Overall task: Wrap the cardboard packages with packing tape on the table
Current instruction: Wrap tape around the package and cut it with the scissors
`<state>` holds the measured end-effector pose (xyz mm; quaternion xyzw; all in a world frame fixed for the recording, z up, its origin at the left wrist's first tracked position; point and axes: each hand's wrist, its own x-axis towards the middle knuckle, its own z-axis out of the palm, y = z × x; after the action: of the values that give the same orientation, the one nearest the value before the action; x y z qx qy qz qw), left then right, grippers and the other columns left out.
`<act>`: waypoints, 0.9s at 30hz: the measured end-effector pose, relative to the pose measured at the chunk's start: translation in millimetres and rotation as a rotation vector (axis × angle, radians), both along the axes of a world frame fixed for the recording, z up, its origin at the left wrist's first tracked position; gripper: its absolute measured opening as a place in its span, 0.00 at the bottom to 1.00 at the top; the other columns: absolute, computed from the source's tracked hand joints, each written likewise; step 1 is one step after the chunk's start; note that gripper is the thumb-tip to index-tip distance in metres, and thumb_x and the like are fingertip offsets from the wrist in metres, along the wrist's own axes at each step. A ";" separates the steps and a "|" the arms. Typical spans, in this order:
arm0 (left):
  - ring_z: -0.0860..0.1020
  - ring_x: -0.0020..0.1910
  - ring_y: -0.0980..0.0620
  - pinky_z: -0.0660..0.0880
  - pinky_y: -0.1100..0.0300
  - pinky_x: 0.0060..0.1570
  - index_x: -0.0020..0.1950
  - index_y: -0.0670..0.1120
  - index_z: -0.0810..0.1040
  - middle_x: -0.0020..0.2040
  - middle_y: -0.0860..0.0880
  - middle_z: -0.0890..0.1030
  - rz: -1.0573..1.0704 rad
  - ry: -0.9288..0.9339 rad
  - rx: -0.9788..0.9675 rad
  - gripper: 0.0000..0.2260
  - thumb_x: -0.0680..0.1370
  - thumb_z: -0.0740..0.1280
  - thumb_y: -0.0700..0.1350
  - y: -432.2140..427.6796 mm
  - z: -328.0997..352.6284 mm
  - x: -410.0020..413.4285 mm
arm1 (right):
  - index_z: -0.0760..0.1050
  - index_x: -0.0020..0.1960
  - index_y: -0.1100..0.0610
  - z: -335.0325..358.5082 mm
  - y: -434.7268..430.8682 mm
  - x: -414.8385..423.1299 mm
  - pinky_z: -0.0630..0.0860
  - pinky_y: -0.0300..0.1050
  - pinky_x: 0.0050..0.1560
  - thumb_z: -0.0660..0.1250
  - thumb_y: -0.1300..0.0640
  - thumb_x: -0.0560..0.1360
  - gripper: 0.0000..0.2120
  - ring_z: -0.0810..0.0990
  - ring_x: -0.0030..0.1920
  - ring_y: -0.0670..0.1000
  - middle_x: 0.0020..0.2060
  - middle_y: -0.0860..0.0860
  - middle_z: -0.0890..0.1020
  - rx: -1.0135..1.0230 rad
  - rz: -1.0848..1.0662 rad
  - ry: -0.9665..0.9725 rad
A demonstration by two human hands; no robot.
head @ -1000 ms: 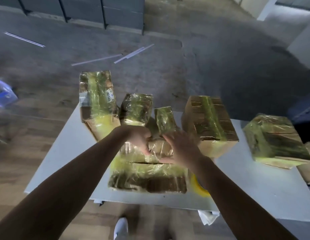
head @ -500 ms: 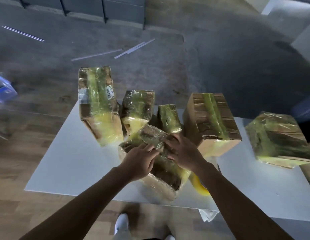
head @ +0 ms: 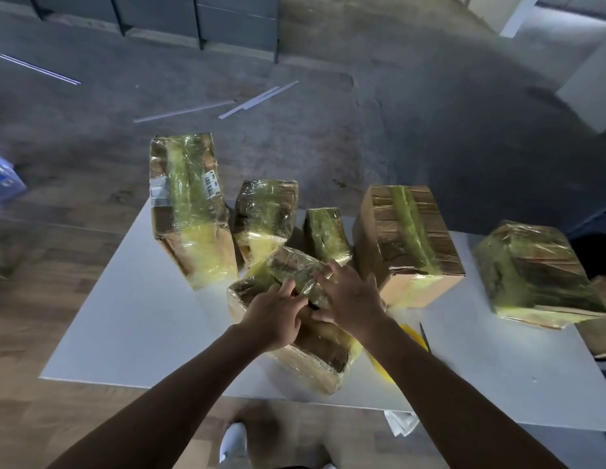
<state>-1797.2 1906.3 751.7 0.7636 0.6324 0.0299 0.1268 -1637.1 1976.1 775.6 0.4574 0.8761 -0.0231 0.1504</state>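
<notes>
In the head view both hands meet on one wrapped package (head: 313, 362), which lies slantwise on the white table (head: 125, 316) directly under them, its near end pointing back between the forearms and its far end reaching just past the fingertips. The left hand (head: 274, 316) rests on the package's top with fingers mostly straight and pointing toward the right hand, gripping nothing that can be made out. The right hand (head: 350, 299) lies flat beside it with fingers spread wide over the glossy film and its thumb nearly touching the left hand's fingers. Beyond the left hand stands a tall package with a barcode label (head: 186, 204), and just beyond both hands are a medium package (head: 264, 214) and a small package (head: 325, 235). Beyond and to the outside of the right hand sits a large box (head: 406, 238) with a greenish tape strip along its top. Well apart to the right of the right hand is another film-covered package (head: 535, 269). Something yellow (head: 413, 336) shows just beside the right forearm, partly hidden; what it is cannot be told. Below the arms, beneath the table edge, a white shoe (head: 234, 445) shows on the wooden floor.
</notes>
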 end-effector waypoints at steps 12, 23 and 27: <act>0.76 0.36 0.54 0.70 0.67 0.25 0.47 0.46 0.77 0.50 0.46 0.73 -0.081 -0.188 0.300 0.10 0.70 0.61 0.47 -6.8 -10.1 -9.1 | 0.59 0.71 0.62 22.7 16.2 -13.1 0.65 0.66 0.64 0.64 0.35 0.72 0.40 0.68 0.66 0.58 0.65 0.57 0.71 -0.071 0.006 -0.179; 0.75 0.37 0.52 0.72 0.64 0.25 0.43 0.44 0.78 0.45 0.46 0.75 -0.155 -0.181 0.360 0.12 0.70 0.57 0.47 -2.1 -19.4 -12.7 | 0.45 0.76 0.68 22.5 13.2 -46.9 0.72 0.69 0.58 0.66 0.50 0.77 0.42 0.72 0.63 0.63 0.66 0.65 0.71 0.043 0.018 -0.441; 0.75 0.36 0.54 0.67 0.67 0.26 0.43 0.45 0.78 0.45 0.47 0.75 -0.180 -0.181 0.318 0.07 0.68 0.68 0.45 -2.3 -19.7 -11.5 | 0.39 0.77 0.64 17.4 14.7 -49.1 0.75 0.67 0.55 0.70 0.47 0.74 0.49 0.69 0.65 0.64 0.67 0.69 0.66 0.018 -0.038 -0.454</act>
<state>-1808.7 1904.0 732.0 0.8218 0.5347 0.1865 0.0630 -1686.2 1990.8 793.0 0.4684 0.8113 0.0855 0.3393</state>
